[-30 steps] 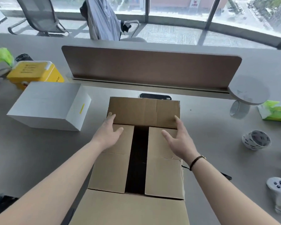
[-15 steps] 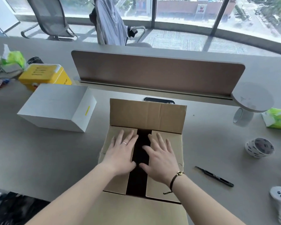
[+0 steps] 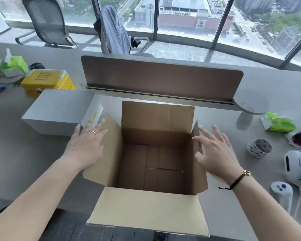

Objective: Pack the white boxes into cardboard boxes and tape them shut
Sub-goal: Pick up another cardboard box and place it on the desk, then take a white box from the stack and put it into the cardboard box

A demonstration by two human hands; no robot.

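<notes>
A cardboard box (image 3: 156, 117) stands open on the grey desk in front of me, all flaps spread, its inside empty. My left hand (image 3: 89, 145) lies flat on the outside of the left flap, fingers apart. My right hand (image 3: 215, 150) presses the right flap outward, fingers spread, a dark bracelet on its wrist. A large white box (image 3: 59, 112) lies on the desk just left of the cardboard box, close behind my left fingertips. A roll of tape (image 3: 259, 147) sits to the right.
A brown desk divider (image 3: 162, 79) runs behind the box. A yellow container (image 3: 47, 80) and green tissue packs (image 3: 278, 122) lie at the sides. White controllers (image 3: 281, 193) rest at the right edge. Office chairs (image 3: 47, 23) stand beyond the desk by the windows.
The two side flaps, pressed flat over the box by both hands earlier, have been swung outward. My hands moved apart to the left and right flaps, and the box interior is now exposed.
</notes>
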